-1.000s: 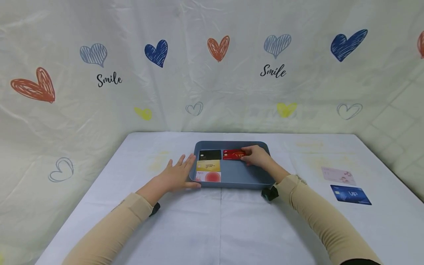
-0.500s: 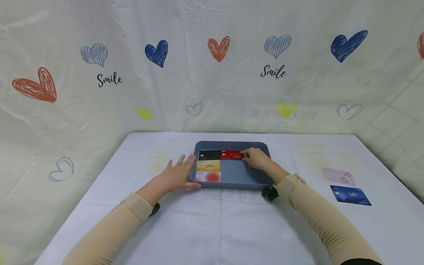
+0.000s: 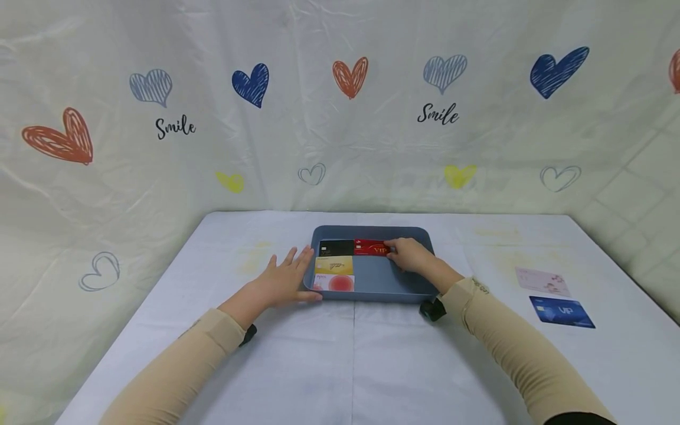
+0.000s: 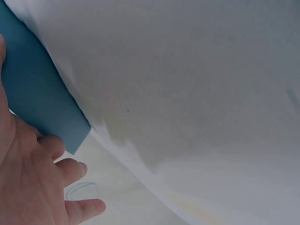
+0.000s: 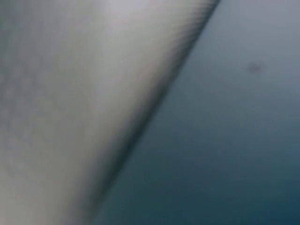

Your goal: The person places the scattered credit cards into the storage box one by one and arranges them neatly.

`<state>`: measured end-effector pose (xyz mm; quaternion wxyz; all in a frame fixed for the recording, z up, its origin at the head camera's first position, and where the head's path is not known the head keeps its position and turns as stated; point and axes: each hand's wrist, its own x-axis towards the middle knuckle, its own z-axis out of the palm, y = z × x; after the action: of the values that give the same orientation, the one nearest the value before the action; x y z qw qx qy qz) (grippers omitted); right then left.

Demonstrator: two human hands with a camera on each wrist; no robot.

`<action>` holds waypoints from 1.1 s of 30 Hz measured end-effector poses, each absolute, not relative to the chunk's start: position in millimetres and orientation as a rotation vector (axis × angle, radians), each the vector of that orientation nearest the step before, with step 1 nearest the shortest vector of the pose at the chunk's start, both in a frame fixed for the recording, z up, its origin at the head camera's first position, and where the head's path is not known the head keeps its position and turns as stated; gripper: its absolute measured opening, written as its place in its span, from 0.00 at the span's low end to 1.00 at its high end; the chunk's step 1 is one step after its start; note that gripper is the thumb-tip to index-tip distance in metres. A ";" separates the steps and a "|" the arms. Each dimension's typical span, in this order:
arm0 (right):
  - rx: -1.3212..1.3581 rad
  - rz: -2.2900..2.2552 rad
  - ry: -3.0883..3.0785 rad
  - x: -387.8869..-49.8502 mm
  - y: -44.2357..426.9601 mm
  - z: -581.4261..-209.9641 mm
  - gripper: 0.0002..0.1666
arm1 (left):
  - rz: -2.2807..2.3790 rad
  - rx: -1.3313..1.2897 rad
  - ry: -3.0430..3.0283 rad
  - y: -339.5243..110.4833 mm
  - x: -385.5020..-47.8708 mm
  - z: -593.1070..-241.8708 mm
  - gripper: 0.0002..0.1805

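Right hand (image 3: 411,255) in over the tray, and it's a narrow grip: fingers bent, thumb and forefinger pinching the right end of the red VIP card (image 3: 369,247). How tight that pinch is, I can't tell; the right wrist view is all blur. The red card lies in the blue-grey tray (image 3: 395,296), in the far row, its left end right up against the black card (image 3: 334,249).

Over to the left hand (image 3: 281,283): wide, fingers spread, no grasp at all, just bracing the tray's left side, thumb along the near left corner. Down that side run the gold card (image 3: 333,265) and the white card with a red circle (image 3: 332,283). Out right on the white table (image 3: 350,366), well apart, lie the pink card (image 3: 543,282) and the blue VIP card (image 3: 563,312).
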<state>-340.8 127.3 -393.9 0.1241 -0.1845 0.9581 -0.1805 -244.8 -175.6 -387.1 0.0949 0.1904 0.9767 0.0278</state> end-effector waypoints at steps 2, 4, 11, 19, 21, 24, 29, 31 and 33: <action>-0.541 -0.516 2.799 -340.4 127.2 -392.2 0.29 | 0.080 0.565 2.897 -175.7 -245.0 -386.6 0.62; -0.534 -0.511 2.804 -339.9 127.0 -390.3 0.29 | 0.076 0.568 2.900 -175.9 -245.3 -386.4 0.62; -0.506 -0.485 2.839 -337.4 127.0 -385.9 0.27 | 0.084 0.573 2.904 -175.8 -245.5 -384.5 0.62; -0.528 -0.444 2.869 -338.0 126.7 -387.3 0.27 | 0.094 0.571 2.902 -174.8 -244.8 -382.9 0.61; -0.524 -0.449 2.870 -338.0 127.4 -388.1 0.27 | 0.091 0.572 2.900 -174.7 -244.7 -383.0 0.61; -0.529 -0.462 2.874 -336.3 128.2 -387.5 0.27 | 0.083 0.570 2.898 -174.4 -245.1 -384.1 0.61; -0.562 -0.511 2.871 -330.4 131.4 -382.9 0.26 | 0.084 0.567 2.893 -174.8 -245.1 -385.8 0.61; -0.590 -0.542 2.862 -327.9 134.3 -380.7 0.26 | 0.085 0.567 2.893 -175.4 -245.0 -386.6 0.61; -0.603 -0.582 2.845 -325.5 137.4 -378.4 0.26 | 0.089 0.565 2.892 -175.9 -245.0 -387.2 0.61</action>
<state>-325.5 137.4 -378.4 0.0875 -0.2024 0.9556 -0.1956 -245.0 -175.9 -387.2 0.0966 0.1906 0.9764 0.0300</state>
